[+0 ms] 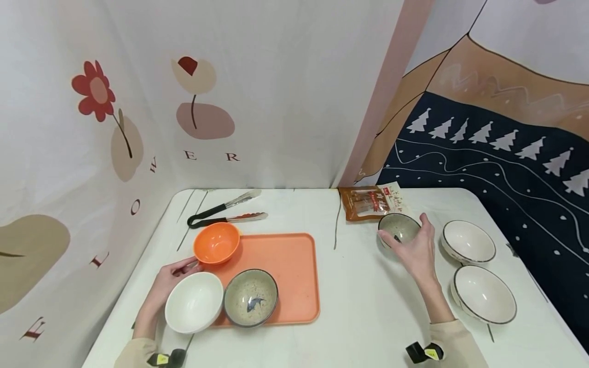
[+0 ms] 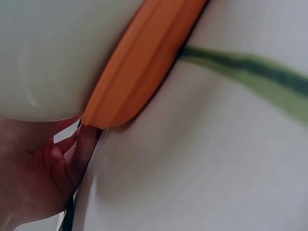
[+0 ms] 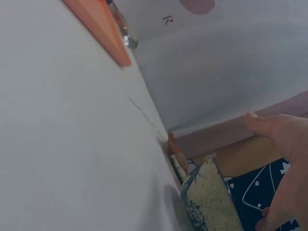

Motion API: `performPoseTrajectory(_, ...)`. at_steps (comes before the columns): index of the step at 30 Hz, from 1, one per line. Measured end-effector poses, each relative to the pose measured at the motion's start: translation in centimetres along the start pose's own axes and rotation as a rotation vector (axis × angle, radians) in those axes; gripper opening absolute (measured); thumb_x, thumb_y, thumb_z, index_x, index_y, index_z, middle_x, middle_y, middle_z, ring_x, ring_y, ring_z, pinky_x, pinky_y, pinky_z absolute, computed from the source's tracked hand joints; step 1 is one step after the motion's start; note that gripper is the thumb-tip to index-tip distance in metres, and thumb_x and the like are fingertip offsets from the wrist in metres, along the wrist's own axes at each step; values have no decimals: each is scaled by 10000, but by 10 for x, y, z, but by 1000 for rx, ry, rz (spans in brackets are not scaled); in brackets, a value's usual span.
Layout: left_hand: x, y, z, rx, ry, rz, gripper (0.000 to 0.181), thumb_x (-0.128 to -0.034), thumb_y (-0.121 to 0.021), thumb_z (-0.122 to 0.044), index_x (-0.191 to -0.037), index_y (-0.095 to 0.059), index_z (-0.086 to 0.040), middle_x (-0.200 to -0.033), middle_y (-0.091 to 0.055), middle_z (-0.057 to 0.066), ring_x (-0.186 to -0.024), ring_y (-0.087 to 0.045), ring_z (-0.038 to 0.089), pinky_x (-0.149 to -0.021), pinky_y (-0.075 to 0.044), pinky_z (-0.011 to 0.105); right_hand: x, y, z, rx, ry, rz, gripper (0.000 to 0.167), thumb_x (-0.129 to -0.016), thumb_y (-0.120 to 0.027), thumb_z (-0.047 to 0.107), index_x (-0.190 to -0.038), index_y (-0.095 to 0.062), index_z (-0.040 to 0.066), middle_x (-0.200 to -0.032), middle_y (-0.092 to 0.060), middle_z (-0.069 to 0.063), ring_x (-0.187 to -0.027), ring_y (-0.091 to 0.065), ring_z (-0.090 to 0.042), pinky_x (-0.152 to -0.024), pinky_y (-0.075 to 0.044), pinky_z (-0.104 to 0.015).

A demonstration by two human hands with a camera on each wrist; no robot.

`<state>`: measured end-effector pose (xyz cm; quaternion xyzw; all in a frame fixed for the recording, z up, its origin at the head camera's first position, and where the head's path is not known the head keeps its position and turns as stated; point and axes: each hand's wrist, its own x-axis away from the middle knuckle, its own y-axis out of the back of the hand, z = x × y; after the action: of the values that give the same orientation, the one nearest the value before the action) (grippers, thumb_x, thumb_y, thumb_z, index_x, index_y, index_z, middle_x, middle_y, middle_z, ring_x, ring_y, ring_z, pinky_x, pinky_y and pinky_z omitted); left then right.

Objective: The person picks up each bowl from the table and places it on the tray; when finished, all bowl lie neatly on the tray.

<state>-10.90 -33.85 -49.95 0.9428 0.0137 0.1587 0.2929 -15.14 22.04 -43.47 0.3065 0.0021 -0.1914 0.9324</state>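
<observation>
My right hand (image 1: 416, 248) spreads over a small speckled grey bowl (image 1: 398, 228), thumb and fingers on opposite sides of its rim. In the right wrist view, a gap separates the thumb (image 3: 262, 124) from this bowl (image 3: 211, 197). At the left edge of the orange tray (image 1: 294, 278), my left hand (image 1: 166, 286) has curled fingers (image 2: 86, 139) against the tray's side (image 2: 139, 67); the fingertips are partly hidden. The white bowl (image 1: 194, 302), a grey bowl with a blue fish (image 1: 251, 298) and the orange bowl (image 1: 217, 243) crowd the tray's left part.
Black-handled tongs (image 1: 225, 209) lie behind the tray. A brown food packet (image 1: 371, 201) rests near the back edge, just behind the small grey bowl. Two white dark-rimmed bowls (image 1: 468, 241) stand to the right of my right hand.
</observation>
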Motion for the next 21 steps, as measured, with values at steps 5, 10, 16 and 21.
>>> performPoseTrajectory(5,0,0,0,-2,-4,-2,669,-994,-633,-449,-1500,-478,-41,-1040,-660,71,-838,-557,140,-658,-500,240,-1,-2,-10,40,-14,2,1226,-757,-891,385,-1573,-115,-100,-1559,-234,-383,-1424,-307,-550,-1164,-281,-630)
performPoseTrajectory(10,1,-1,-1,-1,3,1,678,-991,-634,-460,-1502,-477,-44,-1035,-651,79,-834,-552,150,-652,-499,241,-3,-7,-21,36,-45,13,1273,-745,-903,373,-1568,-69,-122,-1563,-191,-404,-1433,-280,-560,-1169,-273,-627)
performPoseTrajectory(16,2,-1,-2,5,15,1,696,-980,-638,-486,-1504,-479,-55,-1033,-643,80,-834,-551,158,-651,-498,244,-3,-12,-30,38,-133,67,1349,-735,-908,395,-1580,23,-94,-1603,-107,-377,-1457,-236,-554,-1189,-243,-609)
performPoseTrajectory(21,0,0,-2,2,15,2,708,-979,-636,-494,-1506,-473,-50,-1032,-641,74,-829,-547,154,-650,-493,245,-5,-12,-34,22,-184,94,1391,-721,-911,448,-1590,49,-59,-1617,-82,-365,-1470,-222,-544,-1194,-235,-609)
